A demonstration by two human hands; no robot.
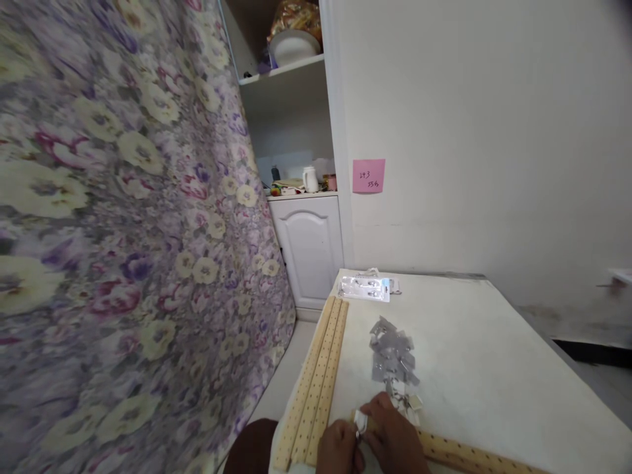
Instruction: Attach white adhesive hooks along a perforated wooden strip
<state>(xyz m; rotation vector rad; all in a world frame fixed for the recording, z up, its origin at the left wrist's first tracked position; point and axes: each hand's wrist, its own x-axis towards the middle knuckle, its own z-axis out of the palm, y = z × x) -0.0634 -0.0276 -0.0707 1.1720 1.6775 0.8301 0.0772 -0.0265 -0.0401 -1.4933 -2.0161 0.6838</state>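
**Left hand point(338, 451) and right hand point(395, 440) together on a small clip point(360, 424)**

Both pinched on it, over a wooden strip point(459, 453) at the near edge of the table point(494, 368). Just behind, a pile of grey clips point(392, 355). To the left, three more strips point(316, 382).

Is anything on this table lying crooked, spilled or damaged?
Nothing looks spilled or damaged. One perforated wooden strip, under the right hand, lies crosswise to the three wooden strips set side by side along the left edge of the table. The small grey pieces lie in a loose heap, not in a row.
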